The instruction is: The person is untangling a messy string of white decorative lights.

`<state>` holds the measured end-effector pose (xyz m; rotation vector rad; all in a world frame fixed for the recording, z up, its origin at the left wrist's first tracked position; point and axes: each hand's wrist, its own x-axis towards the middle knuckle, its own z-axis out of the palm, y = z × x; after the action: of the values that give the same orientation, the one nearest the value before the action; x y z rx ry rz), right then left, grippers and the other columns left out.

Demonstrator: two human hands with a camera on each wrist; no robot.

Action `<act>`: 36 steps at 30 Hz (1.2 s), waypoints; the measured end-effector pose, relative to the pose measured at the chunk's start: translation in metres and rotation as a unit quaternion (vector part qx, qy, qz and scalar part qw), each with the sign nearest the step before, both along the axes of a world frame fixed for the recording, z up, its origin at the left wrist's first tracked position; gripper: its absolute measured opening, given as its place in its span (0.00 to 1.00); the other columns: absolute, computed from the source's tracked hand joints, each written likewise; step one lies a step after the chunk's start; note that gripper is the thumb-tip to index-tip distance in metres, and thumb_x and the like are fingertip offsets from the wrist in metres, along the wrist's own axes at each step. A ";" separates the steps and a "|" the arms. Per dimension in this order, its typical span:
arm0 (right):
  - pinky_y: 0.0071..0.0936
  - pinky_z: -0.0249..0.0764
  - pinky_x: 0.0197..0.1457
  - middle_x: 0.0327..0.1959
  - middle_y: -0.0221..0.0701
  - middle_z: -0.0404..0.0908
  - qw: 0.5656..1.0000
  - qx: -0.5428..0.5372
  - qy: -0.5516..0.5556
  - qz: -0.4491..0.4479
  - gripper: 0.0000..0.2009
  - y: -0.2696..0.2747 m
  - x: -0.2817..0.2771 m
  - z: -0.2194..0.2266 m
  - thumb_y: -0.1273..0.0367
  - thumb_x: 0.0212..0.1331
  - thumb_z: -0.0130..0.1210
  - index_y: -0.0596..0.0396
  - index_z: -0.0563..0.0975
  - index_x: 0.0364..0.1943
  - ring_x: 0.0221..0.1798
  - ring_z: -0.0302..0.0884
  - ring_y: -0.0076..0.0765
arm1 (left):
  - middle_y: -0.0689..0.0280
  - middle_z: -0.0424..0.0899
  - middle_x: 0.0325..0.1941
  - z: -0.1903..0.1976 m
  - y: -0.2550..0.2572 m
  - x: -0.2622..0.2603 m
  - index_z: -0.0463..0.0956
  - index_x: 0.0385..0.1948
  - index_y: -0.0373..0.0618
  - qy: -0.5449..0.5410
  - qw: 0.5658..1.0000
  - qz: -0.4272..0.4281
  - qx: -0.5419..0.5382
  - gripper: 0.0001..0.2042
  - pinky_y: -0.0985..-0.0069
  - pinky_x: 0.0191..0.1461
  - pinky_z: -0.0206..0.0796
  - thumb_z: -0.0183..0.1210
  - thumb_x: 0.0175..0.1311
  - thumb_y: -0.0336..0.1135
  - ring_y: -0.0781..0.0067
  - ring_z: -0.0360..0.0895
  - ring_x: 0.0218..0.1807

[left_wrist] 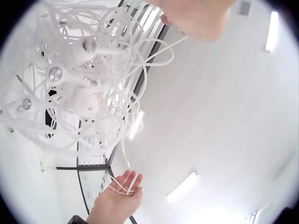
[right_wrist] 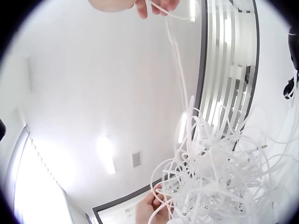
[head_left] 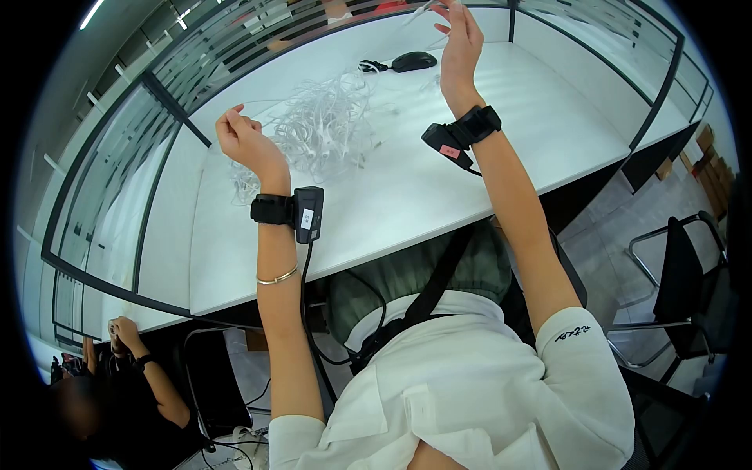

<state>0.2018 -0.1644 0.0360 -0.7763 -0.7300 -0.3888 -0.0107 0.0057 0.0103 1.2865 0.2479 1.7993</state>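
A large tangle of white earphone cords (head_left: 325,125) is heaped on the white desk, with silver-faced earbuds (left_wrist: 55,73) showing among the loops. At the tangle's left side my left hand (head_left: 249,145) is raised with curled fingers, pinching a white cord (left_wrist: 172,44) that runs into the heap. My right hand (head_left: 460,56) is lifted high at the far side of the desk. A thin white cord (left_wrist: 122,190) loops across its bent fingers, and a length of cord (right_wrist: 180,70) stretches from near that hand down toward the tangle.
A black mouse (head_left: 413,61) with its bundled cable lies behind the tangle. Framed partitions (head_left: 168,102) border the white desk (head_left: 407,180). Another person's arm (head_left: 160,384) is at the lower left; a black chair (head_left: 677,274) stands at the right.
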 end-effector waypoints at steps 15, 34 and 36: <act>0.28 0.65 0.53 0.46 0.31 0.81 0.998 0.027 0.006 -0.051 0.21 -0.005 0.015 0.004 0.56 0.69 0.41 0.57 0.77 0.50 0.49 0.76 0.28 | 0.71 0.72 0.31 0.007 0.006 -0.010 0.73 0.32 0.40 0.012 0.996 0.081 -0.022 0.08 0.81 0.34 0.55 0.46 0.67 0.32 0.83 0.60 0.29; 0.12 0.56 0.20 0.18 0.22 0.68 0.976 -0.028 -0.154 0.153 0.19 -0.039 -0.024 0.053 0.60 0.71 0.39 0.59 0.76 0.33 0.17 0.55 0.13 | 0.68 0.81 0.37 -0.001 -0.028 0.006 0.79 0.34 0.51 0.346 0.798 0.331 0.366 0.07 0.72 0.53 0.57 0.59 0.54 0.31 0.71 0.76 0.40; 0.13 0.49 0.19 0.14 0.19 0.63 0.976 -0.064 -0.162 0.127 0.18 -0.050 -0.032 0.061 0.61 0.71 0.39 0.60 0.76 0.33 0.15 0.51 0.12 | 0.68 0.80 0.42 0.005 -0.036 0.006 0.78 0.36 0.51 0.322 0.810 0.287 0.397 0.10 0.71 0.56 0.55 0.58 0.52 0.27 0.71 0.74 0.46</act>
<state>0.1696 -0.2142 0.0967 -0.7369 -1.1571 -0.2402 -0.0051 -0.0305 0.0156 2.6651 0.2805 1.9571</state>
